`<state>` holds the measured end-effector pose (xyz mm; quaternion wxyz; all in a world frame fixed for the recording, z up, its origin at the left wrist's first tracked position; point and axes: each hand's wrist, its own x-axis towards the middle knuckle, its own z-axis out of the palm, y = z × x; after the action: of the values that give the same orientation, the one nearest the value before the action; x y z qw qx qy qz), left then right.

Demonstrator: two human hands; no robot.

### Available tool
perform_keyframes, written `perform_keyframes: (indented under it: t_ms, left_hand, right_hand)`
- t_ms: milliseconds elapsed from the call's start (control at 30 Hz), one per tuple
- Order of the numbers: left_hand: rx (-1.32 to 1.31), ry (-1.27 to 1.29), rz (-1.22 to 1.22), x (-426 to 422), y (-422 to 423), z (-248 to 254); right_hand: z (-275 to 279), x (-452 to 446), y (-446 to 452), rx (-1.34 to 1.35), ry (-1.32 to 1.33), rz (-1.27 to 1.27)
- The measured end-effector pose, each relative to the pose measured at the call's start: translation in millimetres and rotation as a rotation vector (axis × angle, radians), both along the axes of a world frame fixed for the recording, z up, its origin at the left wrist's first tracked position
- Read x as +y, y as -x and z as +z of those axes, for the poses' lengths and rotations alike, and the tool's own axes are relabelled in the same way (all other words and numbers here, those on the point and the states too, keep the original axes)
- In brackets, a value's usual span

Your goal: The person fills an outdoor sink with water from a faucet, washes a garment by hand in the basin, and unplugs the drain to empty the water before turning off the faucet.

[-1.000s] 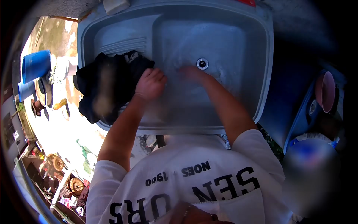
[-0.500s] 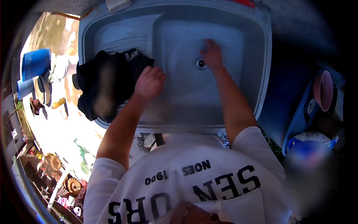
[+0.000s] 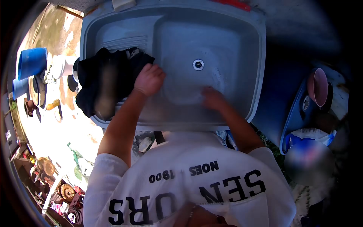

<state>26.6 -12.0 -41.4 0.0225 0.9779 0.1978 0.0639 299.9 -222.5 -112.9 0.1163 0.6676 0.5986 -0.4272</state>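
A bundle of dark clothing lies on the ribbed left side of a grey wash sink and hangs over its left rim. My left hand is closed at the right edge of this cloth, with its fingers curled on the fabric. Inside the basin's right part, my right hand is low over the floor near the front wall. Motion smears its fingers, and no object shows in it. The round drain is uncovered, with a wet, whitish sheen on the basin floor near it.
A pale block and a red object sit on the sink's back rim. At right are a pink bowl and a blue-and-white bag. Blue buckets stand on the sunlit ground at left.
My right hand has moved from beyond the drain toward the front of the basin, uncovering the drain. My left hand stays at the dark clothing. The view has shifted slightly.
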Motion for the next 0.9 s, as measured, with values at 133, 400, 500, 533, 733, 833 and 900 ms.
perform_keyframes:
  t_ms: [133, 400, 500, 533, 733, 833, 900]
  left_hand:
    - [0.077, 0.000, 0.006, -2, 0, 5]
    - [0.077, 0.315, 0.146, -54, -12, -28]
    - [0.085, 0.330, 0.149, -73, -2, -36]
    - [0.078, 0.327, 0.159, -78, 2, -36]
    - [0.130, 0.329, 0.100, -78, 14, -6]
    - [0.208, 0.391, 0.166, -78, 11, 3]
    - [0.201, 0.365, 0.161, -78, 11, -1]
  right_hand:
    - [15, -13, -45, -0.174, -0.023, 0.009]
    - [17, -20, -39, -0.006, -0.102, -0.175]
    - [26, -31, -30, -0.009, 0.007, -0.159]
    - [30, -36, -28, -0.024, 0.040, -0.151]
    - [50, -71, -29, -0.039, -0.005, -0.198]
    - [55, -76, -28, -0.045, -0.041, -0.311]
    - [57, -74, -27, -0.035, -0.048, -0.353]
